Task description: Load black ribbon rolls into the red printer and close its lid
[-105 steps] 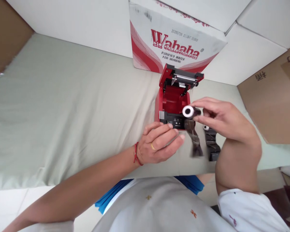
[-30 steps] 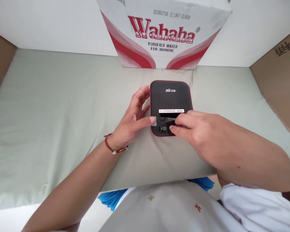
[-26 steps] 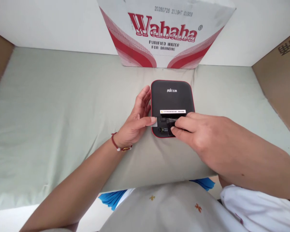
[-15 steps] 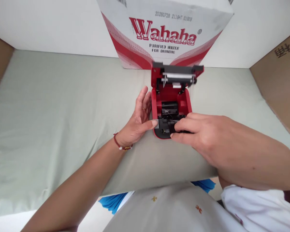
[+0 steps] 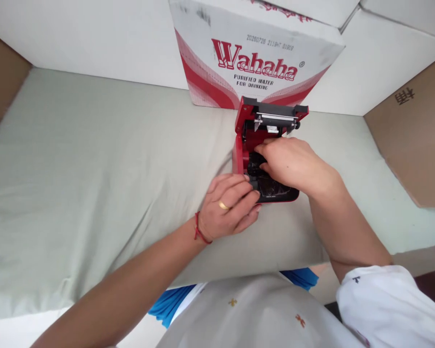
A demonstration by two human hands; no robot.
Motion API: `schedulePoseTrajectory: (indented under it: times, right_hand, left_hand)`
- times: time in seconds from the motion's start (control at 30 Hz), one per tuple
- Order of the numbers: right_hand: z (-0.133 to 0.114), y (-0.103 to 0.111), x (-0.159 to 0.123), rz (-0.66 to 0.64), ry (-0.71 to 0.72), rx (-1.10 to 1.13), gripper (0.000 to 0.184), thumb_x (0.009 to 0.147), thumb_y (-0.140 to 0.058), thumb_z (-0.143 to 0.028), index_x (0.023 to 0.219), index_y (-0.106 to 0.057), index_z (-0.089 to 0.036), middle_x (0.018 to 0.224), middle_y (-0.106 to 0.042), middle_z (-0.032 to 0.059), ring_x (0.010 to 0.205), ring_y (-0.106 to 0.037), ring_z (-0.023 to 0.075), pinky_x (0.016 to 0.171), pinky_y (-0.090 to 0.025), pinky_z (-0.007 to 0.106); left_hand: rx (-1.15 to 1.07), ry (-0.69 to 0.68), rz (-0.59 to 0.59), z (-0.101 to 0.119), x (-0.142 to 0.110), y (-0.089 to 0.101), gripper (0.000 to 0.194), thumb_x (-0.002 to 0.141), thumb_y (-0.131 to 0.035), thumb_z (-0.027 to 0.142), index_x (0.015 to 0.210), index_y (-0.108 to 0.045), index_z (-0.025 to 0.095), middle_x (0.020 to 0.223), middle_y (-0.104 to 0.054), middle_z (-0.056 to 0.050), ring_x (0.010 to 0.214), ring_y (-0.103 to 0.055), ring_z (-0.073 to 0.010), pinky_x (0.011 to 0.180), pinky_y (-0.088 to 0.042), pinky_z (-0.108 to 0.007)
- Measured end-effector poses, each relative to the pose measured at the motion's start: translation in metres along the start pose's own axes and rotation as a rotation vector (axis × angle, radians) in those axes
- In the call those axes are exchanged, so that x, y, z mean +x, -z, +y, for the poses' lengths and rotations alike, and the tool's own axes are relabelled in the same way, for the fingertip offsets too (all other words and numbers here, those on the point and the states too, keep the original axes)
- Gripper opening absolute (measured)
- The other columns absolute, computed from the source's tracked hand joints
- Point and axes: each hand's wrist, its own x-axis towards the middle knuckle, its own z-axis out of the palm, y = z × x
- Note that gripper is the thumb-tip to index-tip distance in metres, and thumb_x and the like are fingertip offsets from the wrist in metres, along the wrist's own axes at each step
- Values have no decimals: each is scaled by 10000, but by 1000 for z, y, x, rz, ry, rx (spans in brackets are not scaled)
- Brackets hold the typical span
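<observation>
A small red and black label printer [image 5: 240,157] sits on the cloth with its lid [image 5: 281,108] raised, roller and inner mechanism showing. In its red compartment lies a roll of dark, glossy film [image 5: 253,160], whose loose strip [image 5: 271,187] runs forward over the black front panel. My right hand [image 5: 293,162] reaches into the compartment, thumb and fingers closed at the roll; the fingertips are partly hidden. My left hand [image 5: 232,205] grips the printer's front left corner, fingers bent over the edge of the panel. The far side of the roll is behind my right hand.
Behind the printer stands a white and red Wahaha water carton [image 5: 257,63] against white boxes. A brown cardboard box [image 5: 416,140] borders the right, another brown panel [image 5: 5,77] the left. Pale green cloth [image 5: 94,179] covers the surface, its front edge close to my body.
The lid, down a second ago, now stands up. My right hand has moved from the strip at the front panel back to the roll inside. My left hand shifted from the side to the front corner.
</observation>
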Motion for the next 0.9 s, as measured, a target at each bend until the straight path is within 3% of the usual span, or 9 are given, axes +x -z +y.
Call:
schedulePoseTrajectory:
  times: [0.07,0.2,0.37,0.43,0.5,0.57,0.7,0.8,0.9]
  right_hand:
    - [-2,-1,7,-17,-12,-28,215,952,-598,-218,1096,-751,-167,1123,-784,143,968,-726,297,644,-362,347]
    - [-7,3,-1,26,-49,-25,230,935,-596,-206,1102,-747,-159,1164,-767,168,914,-726,299,628,-396,357]
    - [10,15,-70,315,-36,202,357,997,-563,-311,1307,-706,-208,1203,-745,112,759,-671,218,697,-493,358]
    - [30,13,-102,368,-120,315,399,1031,-547,-391,1371,-688,-236,1067,-759,95,666,-627,199,658,-496,358]
    - [51,0,-123,367,-256,345,451,998,-583,-485,1336,-711,-215,887,-733,92,598,-599,215,600,-486,377]
    - [68,-21,-128,250,-324,369,472,994,-549,-473,1332,-711,-186,960,-764,133,694,-678,267,659,-529,412]
    - [69,-65,-110,67,-195,491,382,966,-535,-399,1218,-749,-207,1195,-791,131,1018,-754,306,868,-587,432]
    - [62,-84,-105,108,-191,570,405,994,-516,-409,1269,-747,-222,1257,-784,111,1034,-759,273,908,-597,423]
    - [73,-95,-119,226,-392,528,461,1008,-493,-437,1323,-745,-213,1305,-770,121,965,-759,275,912,-598,450]
  left_hand:
    - [9,-29,-26,3,0,-2,352,892,-759,243,1222,-644,277,1087,-745,-41,1115,-736,-252,954,-587,-448]
    - [33,-11,-8,3,1,-3,326,894,-768,280,1200,-656,273,1095,-762,-45,1123,-739,-256,946,-570,-440]
    - [74,-29,7,3,3,-2,250,908,-750,287,1140,-662,256,1070,-768,-41,1072,-745,-240,938,-570,-424]
    - [48,-13,8,3,3,-3,280,902,-751,272,1167,-659,263,1075,-770,-39,1078,-740,-244,939,-562,-429]
    - [31,-8,15,3,3,-4,326,888,-771,264,1194,-659,257,1082,-770,-49,1094,-733,-255,945,-554,-437]
    - [37,-23,24,4,2,-4,349,871,-797,256,1195,-668,235,1086,-769,-63,1100,-731,-263,961,-549,-442]
    - [69,-54,20,6,1,-3,328,880,-793,246,1185,-675,271,1091,-775,-38,1123,-739,-257,974,-548,-444]
    - [111,-89,5,7,2,-2,294,894,-768,238,1168,-673,290,1061,-777,-19,1096,-749,-243,940,-558,-434]
    - [100,-87,0,6,5,-1,279,893,-753,221,1153,-671,279,1046,-768,-28,1071,-741,-243,912,-562,-430]
